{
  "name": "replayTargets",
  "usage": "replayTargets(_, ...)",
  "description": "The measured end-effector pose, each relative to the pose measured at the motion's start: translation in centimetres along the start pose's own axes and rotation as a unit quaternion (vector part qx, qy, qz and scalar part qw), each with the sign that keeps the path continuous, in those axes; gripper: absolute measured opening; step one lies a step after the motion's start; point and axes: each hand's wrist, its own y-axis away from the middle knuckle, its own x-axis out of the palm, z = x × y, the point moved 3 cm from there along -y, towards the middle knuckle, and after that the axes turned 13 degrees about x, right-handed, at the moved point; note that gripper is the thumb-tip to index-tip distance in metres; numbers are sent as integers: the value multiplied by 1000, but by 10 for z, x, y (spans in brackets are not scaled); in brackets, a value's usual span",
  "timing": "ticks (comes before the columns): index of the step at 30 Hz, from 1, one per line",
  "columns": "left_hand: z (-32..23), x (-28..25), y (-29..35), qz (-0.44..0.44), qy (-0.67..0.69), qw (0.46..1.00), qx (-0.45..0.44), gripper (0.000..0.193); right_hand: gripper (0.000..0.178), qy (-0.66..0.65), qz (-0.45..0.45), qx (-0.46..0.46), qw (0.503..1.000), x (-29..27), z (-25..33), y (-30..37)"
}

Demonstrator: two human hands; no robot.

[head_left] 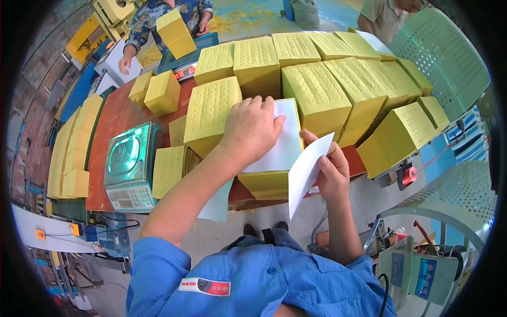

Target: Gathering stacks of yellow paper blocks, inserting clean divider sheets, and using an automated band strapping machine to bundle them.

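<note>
A stack of yellow embossed paper (269,185) stands at the table's front edge, its top covered by a white sheet (282,145). My left hand (251,129) lies over that sheet with its fingers stretched out, pressing it down. To the right of the stack, my right hand (331,165) pinches a white paper sheet (304,171), which bends and hangs tilted along the stack's right side. Another pale sheet (217,202) shows partly below my left forearm. Left of my hand is another yellow paper stack (211,108).
Several yellow stacks (317,90) fill the red table (113,108). A digital scale (129,164) with a shiny plate sits at left. Across the table, a person in a patterned sleeve (134,29) is beside a tilted yellow stack (176,34). A perforated green panel (443,58) rises at right.
</note>
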Motion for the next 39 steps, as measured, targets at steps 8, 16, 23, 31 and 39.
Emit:
replayTargets(8,-13,-26,22,-114,14,988,102,47,30,1,-74,-34,997,-14,6,19)
replayTargets(16,-13,21,35,-25,12,994,109,58,23,-103,-96,-10,990,-6,-5,25)
replayTargets(23,-17,17,43,-8,-9,993,120,55,12,-198,-109,83,971,-32,-36,55)
replayTargets(31,-18,22,35,-2,6,993,122,54,4,-259,-253,250,898,-52,-163,120)
replayTargets(39,-25,13,54,-9,39,988,151,55,19,-316,-246,219,890,-40,-177,127)
